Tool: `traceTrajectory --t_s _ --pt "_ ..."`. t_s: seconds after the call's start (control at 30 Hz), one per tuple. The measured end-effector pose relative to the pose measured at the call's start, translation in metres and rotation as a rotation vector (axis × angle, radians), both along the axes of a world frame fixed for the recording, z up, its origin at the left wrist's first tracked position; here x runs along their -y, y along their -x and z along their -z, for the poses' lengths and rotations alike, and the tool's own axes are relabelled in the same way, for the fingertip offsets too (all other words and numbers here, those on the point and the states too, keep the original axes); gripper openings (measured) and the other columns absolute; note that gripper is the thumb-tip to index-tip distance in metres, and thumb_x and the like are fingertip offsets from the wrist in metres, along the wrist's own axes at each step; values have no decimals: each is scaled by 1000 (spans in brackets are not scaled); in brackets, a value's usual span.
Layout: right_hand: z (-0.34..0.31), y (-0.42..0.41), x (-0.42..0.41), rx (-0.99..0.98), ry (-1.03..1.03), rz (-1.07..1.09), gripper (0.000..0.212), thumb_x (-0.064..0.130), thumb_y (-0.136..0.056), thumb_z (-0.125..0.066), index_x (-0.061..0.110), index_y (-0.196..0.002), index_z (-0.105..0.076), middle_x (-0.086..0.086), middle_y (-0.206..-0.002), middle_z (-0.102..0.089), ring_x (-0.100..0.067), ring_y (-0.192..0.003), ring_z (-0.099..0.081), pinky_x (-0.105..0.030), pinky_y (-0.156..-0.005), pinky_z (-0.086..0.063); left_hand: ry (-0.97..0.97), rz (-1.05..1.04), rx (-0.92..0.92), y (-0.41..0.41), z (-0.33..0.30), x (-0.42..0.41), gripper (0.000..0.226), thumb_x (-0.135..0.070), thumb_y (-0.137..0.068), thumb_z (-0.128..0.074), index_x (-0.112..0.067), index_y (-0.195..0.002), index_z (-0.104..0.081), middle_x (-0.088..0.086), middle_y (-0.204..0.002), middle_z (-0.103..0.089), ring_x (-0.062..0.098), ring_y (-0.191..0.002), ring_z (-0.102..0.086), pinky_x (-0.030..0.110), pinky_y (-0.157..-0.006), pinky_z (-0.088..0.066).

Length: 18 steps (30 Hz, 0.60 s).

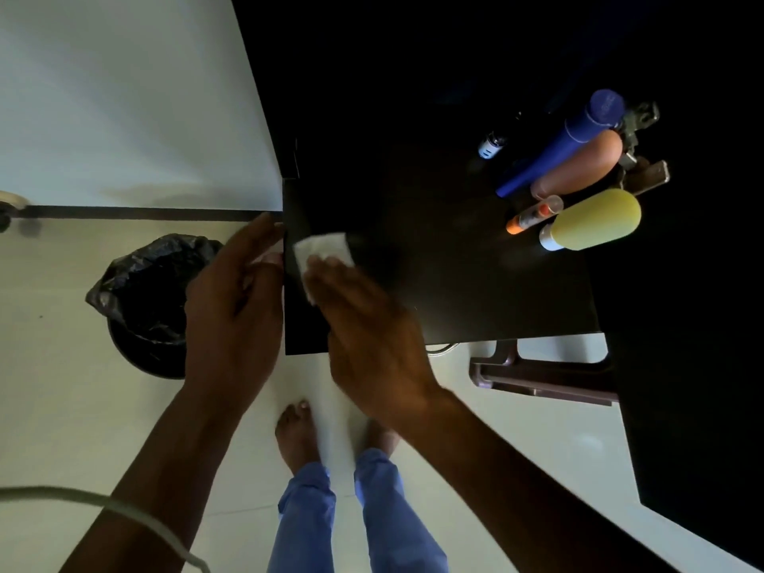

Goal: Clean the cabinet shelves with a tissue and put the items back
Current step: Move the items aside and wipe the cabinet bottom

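Note:
A white tissue [324, 248] lies on the dark cabinet shelf [454, 291] near its left edge. My right hand [368, 328] presses flat on the tissue with straight fingers. My left hand [235, 299] is open with straight fingers, held beside the shelf's left edge, empty. At the shelf's far right stand a yellow bottle [593, 220], a peach bottle [578, 167], a blue spray can [574, 134], a small orange-capped tube [533, 215] and a small dark vial [492, 144].
A black bin lined with a bag [149, 303] stands on the pale floor left of the cabinet. A brown plastic stool [541, 378] sits under the shelf's right side. A door hinge [638, 117] shows behind the bottles. My feet [295, 432] are below.

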State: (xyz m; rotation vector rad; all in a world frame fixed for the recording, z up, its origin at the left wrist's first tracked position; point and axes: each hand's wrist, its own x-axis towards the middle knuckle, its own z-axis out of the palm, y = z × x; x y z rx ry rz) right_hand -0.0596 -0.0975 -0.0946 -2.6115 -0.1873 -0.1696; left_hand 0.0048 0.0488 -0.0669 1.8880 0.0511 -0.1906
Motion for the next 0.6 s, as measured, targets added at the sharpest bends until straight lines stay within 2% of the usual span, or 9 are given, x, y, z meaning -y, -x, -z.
traceTrajectory --t_s 0.07,0.17,0.2,0.27,0.3,0.33,0.4,0.47,0.6 --pt "-3 25 -3 -65 18 -69 50 11 -95 -48 4 -143 -59 -11 -152 -55 -24 -145 -47 -31 -125 -29 23 44 -10 3 -5 -3 41 -18 -108 -43 -16 -146 -59 2 -138 -68 16 -131 -63 53 -109 -52" --pt "-13 46 8 -113 58 -46 60 14 -86 -44 6 -143 -58 -10 -153 -54 -22 -145 -46 -27 -127 -22 56 72 -52 8 -17 -5 37 -26 -108 -42 -36 -137 -62 -7 -134 -69 13 -129 -64 51 -109 -52" --pt "-17 50 17 -125 65 -3 60 11 -85 -43 6 -143 -59 -10 -153 -54 -23 -144 -47 -27 -127 -24 46 82 -78 9 -19 -6 37 -26 -107 -42 -40 -134 -63 -10 -133 -70 11 -128 -65 50 -109 -53" --pt "-23 55 40 -180 81 104 60 9 -88 -39 5 -146 -56 -10 -154 -52 -24 -145 -47 -35 -124 -34 6 115 -107 10 -21 -9 43 -20 -103 -43 -36 -138 -62 -9 -132 -70 9 -128 -64 46 -112 -51" --pt "-26 58 55 -209 92 170 60 10 -90 -38 6 -147 -55 -10 -155 -51 -24 -145 -47 -39 -122 -38 -12 139 -111 12 -24 -8 45 -14 -102 -44 -30 -141 -61 -10 -129 -70 5 -127 -64 39 -112 -51" --pt "-28 62 71 -227 104 242 60 9 -90 -40 6 -148 -54 -9 -156 -51 -24 -145 -48 -41 -120 -40 -35 166 -108 14 -28 -7 47 -6 -102 -44 -25 -142 -60 -14 -123 -71 -3 -121 -64 26 -109 -51" --pt "-32 70 103 -243 131 396 58 7 -91 -48 8 -149 -52 -8 -156 -51 -24 -143 -49 -44 -118 -43 -89 212 -84 17 -36 -2 51 9 -100 -42 -16 -140 -61 -11 -112 -70 -13 -106 -64 4 -90 -46" --pt "-35 78 127 -275 150 534 55 5 -95 -55 10 -150 -52 -7 -157 -50 -25 -144 -49 -47 -116 -45 -83 196 -91 20 -42 4 55 12 -98 -40 -15 -142 -59 -8 -118 -69 -20 -107 -60 -1 -88 -42" --pt "-36 81 126 -312 178 658 52 7 -97 -61 6 -149 -53 -9 -157 -50 -27 -145 -48 -48 -117 -44 -71 88 -108 19 -41 5 50 6 -101 -43 -18 -141 -60 -18 -122 -62 -29 -106 -54 -3 -91 -40"
